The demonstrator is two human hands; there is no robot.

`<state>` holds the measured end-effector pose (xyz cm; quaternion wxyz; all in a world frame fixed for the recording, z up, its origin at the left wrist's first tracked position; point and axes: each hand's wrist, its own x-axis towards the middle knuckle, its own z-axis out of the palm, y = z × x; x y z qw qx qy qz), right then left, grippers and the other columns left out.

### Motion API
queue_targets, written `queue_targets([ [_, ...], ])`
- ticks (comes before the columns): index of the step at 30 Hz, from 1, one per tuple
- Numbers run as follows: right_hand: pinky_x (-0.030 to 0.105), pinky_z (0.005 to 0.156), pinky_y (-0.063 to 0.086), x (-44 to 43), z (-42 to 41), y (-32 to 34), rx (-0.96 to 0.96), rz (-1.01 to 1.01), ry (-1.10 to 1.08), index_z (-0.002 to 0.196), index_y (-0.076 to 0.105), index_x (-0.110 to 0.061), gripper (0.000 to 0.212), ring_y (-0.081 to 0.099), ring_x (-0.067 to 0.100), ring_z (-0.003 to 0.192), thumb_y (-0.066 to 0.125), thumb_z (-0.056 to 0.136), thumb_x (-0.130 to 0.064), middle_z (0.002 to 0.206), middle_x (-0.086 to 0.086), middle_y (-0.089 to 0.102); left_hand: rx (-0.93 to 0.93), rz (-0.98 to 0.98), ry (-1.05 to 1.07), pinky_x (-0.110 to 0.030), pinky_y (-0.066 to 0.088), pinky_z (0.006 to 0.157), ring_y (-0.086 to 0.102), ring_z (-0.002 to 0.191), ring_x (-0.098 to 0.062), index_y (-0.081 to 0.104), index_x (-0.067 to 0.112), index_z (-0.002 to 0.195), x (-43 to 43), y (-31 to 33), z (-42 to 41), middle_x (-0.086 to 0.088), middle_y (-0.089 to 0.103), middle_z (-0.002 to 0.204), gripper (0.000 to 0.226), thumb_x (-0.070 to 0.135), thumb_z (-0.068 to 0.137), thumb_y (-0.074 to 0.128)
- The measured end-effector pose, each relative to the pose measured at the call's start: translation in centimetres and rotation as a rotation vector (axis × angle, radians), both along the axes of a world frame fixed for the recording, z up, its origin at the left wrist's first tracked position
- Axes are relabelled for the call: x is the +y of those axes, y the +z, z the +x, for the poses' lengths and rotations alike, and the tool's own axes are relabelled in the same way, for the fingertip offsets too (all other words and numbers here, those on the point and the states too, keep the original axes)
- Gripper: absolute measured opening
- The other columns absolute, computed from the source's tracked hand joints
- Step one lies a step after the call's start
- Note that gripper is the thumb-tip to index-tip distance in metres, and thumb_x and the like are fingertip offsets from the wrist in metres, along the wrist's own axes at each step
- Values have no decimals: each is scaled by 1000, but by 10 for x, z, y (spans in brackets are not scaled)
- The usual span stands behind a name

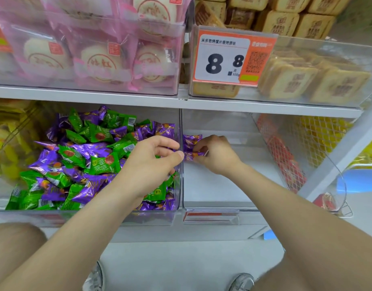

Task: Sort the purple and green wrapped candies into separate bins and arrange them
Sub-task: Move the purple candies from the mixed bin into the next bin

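SHELF SORTING: In the centre of the frame, a purple foil-wrapped candy [194,155] is pinched in the curled fingers of the right hand [215,154]. It is held low against the left wall of a nearly bare clear plastic bin [218,207] on the lower white shelf [180,234]. Its long axis runs left to right across the frame, with one crimped end pointing at the wall and the other hidden by the hand. A second purple candy [191,140] lies just above it in the picture, similarly aligned and tilted slightly up to the right.

At left, a fuller clear plastic bin [55,215] is heaped with mixed purple and green wrapped candies [86,156] and is reached into by the left hand [151,164]. Its thumb and forefinger are drawn close together at the dividing wall, but it cannot be told whether a candy is caught between them.

The sorting is judged barely begun. The pinched candy could slide askew on its slick foil when released, spoiling the row being started. A green piece could be carried across with a purple one if the pile is raked rather than picked. Candies heaped near the divider could also be knocked over it by the left forearm.
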<state>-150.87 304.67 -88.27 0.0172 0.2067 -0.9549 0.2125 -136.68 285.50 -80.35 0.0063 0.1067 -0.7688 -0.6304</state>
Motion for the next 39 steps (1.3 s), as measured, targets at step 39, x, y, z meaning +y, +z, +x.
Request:
queue_targets([
  [39, 16, 71, 49, 2, 91, 91, 11, -146, 103, 91, 79, -26, 17, 67, 8, 67, 65, 93, -18, 69, -13, 71, 52, -1067, -340, -36, 39, 76, 48, 97, -22, 60, 25, 106, -54, 1, -3, 10, 51, 87, 25, 37, 92, 77],
])
